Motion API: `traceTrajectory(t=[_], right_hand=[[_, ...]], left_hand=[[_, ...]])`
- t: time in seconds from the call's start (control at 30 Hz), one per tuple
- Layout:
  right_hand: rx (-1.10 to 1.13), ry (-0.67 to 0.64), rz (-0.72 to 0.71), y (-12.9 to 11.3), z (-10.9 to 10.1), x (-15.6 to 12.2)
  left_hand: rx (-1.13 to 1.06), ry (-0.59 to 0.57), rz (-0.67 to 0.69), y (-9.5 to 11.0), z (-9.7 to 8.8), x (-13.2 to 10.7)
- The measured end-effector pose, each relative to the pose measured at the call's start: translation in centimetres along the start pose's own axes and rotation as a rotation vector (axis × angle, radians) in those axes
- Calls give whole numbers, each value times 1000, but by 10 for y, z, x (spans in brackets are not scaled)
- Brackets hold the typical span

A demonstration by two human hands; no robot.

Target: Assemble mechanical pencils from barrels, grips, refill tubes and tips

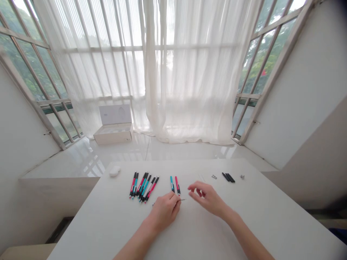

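My left hand (165,209) rests on the white table (108,224), fingers curled round a thin pen part whose metal tip (183,199) pokes out to the right. My right hand (207,198) hovers just to the right of that tip, fingers loosely bent and apart, holding nothing. A teal pen (171,183) and a red pen (177,185) lie side by side just beyond my hands. Further left lies a fanned row of several red and teal pens (143,185).
Black pen pieces (228,177), a small spring-like part (214,177) and a small metal piece (242,177) lie at the table's far right. A white case (115,171) sits at the far left edge. An open white box (115,128) stands on the window ledge by the curtain.
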State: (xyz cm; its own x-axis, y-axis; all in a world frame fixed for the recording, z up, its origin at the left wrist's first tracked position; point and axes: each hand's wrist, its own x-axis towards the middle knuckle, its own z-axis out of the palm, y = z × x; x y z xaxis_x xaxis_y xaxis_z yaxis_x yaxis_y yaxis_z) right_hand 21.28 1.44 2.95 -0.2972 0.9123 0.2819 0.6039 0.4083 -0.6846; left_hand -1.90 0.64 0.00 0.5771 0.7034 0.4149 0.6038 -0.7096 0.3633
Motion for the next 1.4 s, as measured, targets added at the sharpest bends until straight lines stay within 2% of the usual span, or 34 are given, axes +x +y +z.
traceTrajectory(t=[0.07,0.17,0.23,0.3,0.4,0.47,0.57,0.67,0.83,1.0,1.27,1.4], right_hand=[[-12,-89,-72,-17,17,-2],[-22,-109,-108,-27,29,-5],[-23,-106,-110,-23,24,-4],[-40,-83,-91,-11,11,-2],[-149,90,32,21,-18,-1],[-293,344,207,47,-36,-1],[-367,467,323,76,-50,-5],[-389,457,365,88,-48,-8],[-418,427,422,93,-36,-5],[-457,447,481,98,-35,0],[-454,445,498,94,-33,1],[-414,452,444,85,-36,2]], left_hand=[[45,1,-3,1,-1,0],[95,4,-1,2,-1,0],[114,8,2,2,-2,0],[112,22,-3,2,-2,0],[81,40,-21,2,-2,0],[63,41,-26,3,-2,0],[50,44,-25,3,-1,0],[19,50,-20,2,0,-1],[-37,50,-2,0,0,0],[-86,31,35,-3,3,0],[-94,-9,19,-3,3,-1],[-120,-12,10,-3,3,-1]])
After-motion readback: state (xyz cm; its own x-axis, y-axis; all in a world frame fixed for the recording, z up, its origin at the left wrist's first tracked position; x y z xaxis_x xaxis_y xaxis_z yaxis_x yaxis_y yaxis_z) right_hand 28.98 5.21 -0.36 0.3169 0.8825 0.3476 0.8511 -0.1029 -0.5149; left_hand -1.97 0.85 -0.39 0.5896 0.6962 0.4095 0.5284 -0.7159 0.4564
